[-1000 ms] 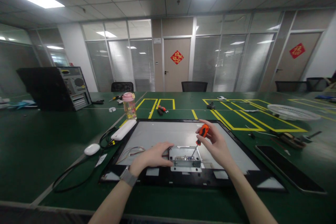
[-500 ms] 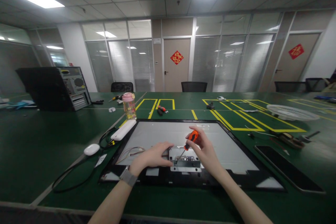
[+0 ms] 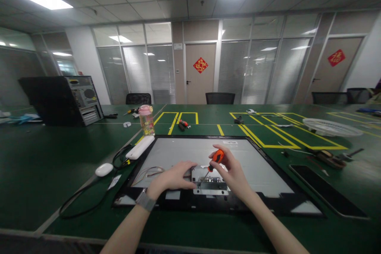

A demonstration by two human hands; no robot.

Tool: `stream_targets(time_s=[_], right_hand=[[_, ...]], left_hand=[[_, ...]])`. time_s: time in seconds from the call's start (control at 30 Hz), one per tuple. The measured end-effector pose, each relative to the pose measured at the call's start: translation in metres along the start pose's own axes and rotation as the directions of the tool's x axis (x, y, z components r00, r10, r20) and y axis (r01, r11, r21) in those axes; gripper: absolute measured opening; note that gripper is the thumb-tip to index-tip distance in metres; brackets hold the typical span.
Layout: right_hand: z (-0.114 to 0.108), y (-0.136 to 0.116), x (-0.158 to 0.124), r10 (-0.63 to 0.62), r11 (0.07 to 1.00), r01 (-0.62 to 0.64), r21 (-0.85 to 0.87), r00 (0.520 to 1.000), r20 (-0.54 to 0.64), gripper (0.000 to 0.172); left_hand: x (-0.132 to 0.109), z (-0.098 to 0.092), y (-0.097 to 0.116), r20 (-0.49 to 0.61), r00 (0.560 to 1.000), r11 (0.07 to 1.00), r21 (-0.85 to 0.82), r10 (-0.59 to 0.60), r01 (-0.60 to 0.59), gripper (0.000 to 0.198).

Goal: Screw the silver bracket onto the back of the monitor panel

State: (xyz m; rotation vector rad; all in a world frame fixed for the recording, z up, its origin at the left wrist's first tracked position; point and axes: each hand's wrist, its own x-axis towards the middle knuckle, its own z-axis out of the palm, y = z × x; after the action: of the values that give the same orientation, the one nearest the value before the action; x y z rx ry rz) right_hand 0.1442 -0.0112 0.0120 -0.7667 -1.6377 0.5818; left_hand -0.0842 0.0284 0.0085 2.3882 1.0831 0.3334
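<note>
A large flat panel [image 3: 253, 162] with a black frame and grey back lies on the green table. On its near half sits a silver metal bracket [image 3: 210, 191]. My right hand [image 3: 233, 168] grips an orange and black screwdriver [image 3: 218, 156], tilted so its tip points down to the bracket's left part. My left hand [image 3: 178, 175] rests at the bracket's left edge, thumb and fingers apart, with nothing visibly held. Thin wires [image 3: 149, 171] run over the panel left of that hand.
Left of the panel are a white bar [image 3: 139, 147], a white mouse-shaped object [image 3: 104, 170], black cables and a pink-lidded bottle [image 3: 147, 121]. A computer case [image 3: 59, 99] stands far left. A black phone-like slab [image 3: 327, 190] lies right; pliers [image 3: 182, 124] lie beyond the panel.
The screwdriver's handle and my right hand have shifted very slightly left and down. My left hand has stayed in place.
</note>
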Motion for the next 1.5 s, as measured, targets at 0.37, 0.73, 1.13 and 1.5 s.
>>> stream_targets(time_s=[0.37,0.73,1.13,1.5], right_hand=[[0.000,0.002,-0.002,-0.034,0.999,0.034,-0.005,0.999,0.003,0.039],[-0.001,0.000,-0.002,-0.018,1.000,0.018,0.007,0.999,0.044,0.041],[-0.001,-0.006,-0.001,0.035,0.985,-0.054,0.161,0.993,0.117,0.037],[-0.004,-0.012,0.000,0.046,0.967,-0.054,0.250,0.998,0.037,0.021]], left_hand=[[0.000,0.000,-0.001,0.001,1.000,1.000,0.010,0.002,-0.002,0.076],[0.000,0.002,-0.003,-0.001,1.000,1.000,-0.002,0.005,-0.005,0.075],[0.000,0.000,-0.001,0.002,1.000,1.000,-0.003,0.009,-0.009,0.073],[-0.001,-0.001,0.003,0.000,1.000,1.000,-0.001,-0.008,0.008,0.073]])
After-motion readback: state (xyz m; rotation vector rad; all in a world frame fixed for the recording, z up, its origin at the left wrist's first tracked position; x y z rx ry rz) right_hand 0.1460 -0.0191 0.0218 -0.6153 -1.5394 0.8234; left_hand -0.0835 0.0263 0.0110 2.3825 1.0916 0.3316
